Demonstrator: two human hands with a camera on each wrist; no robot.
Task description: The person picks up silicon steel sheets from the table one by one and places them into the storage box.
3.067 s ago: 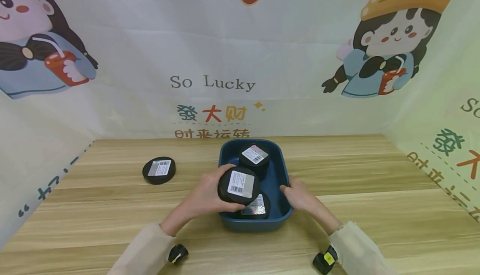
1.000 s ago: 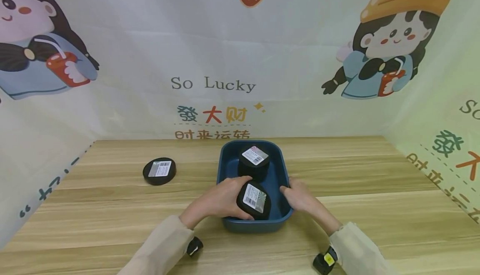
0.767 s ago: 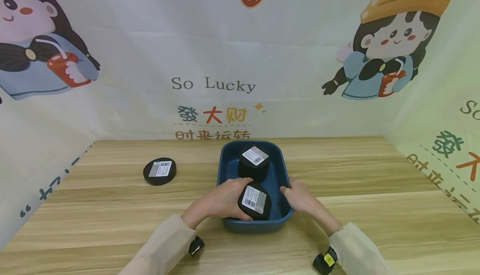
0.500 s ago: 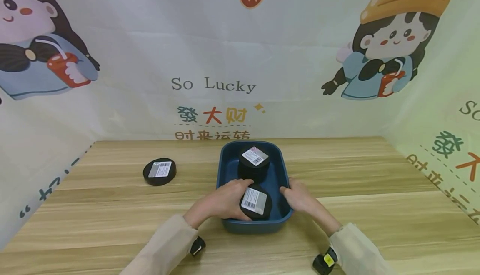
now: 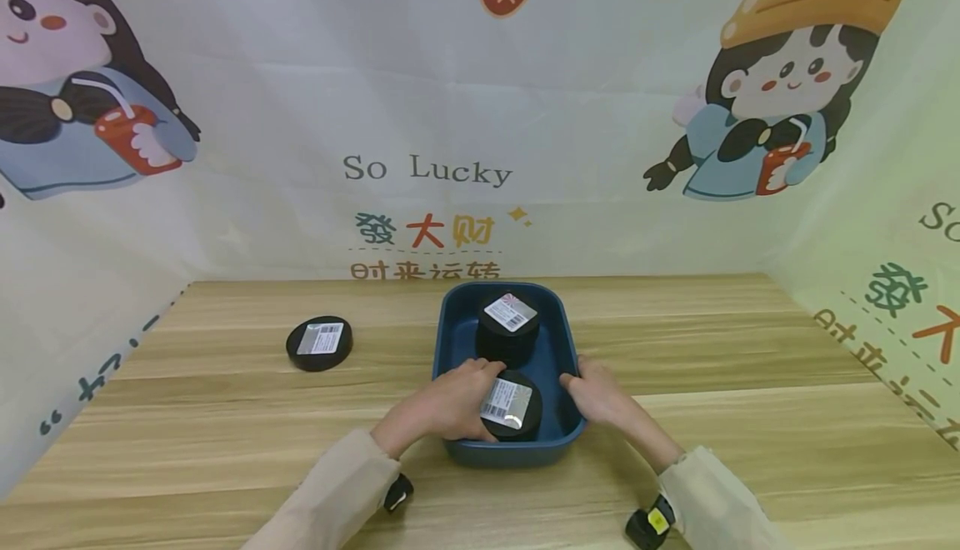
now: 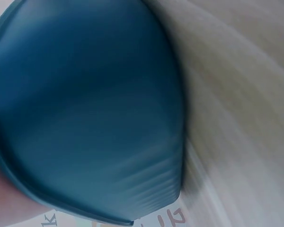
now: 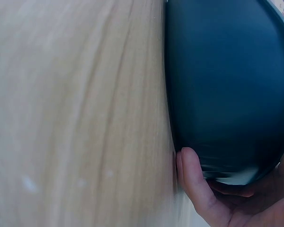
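Observation:
A dark blue rectangular bin (image 5: 467,453) stands on the wooden table, with its outer walls filling much of both wrist views. Inside its near end, my left hand (image 5: 459,400) holds a black round disc (image 5: 531,417) with a silver barcode label, thumb on the near side and fingers on the far side. The bin wall hides that disc from the left wrist camera. Behind it in the bin is a tall black round stack (image 5: 504,346) with a similar label on top. My right hand (image 5: 598,392) grips the bin's right side, its fingers (image 7: 194,172) against the outer wall.
Another black labelled disc (image 5: 318,343) lies flat on the wooden table (image 5: 180,417), left of the bin. A printed white cloth (image 5: 420,100) hangs behind the table and along its sides.
My left hand has lowered its disc from above the rim into the bin's near end, where another disc showed before. Over the last second it sinks slightly. My right hand stays put.

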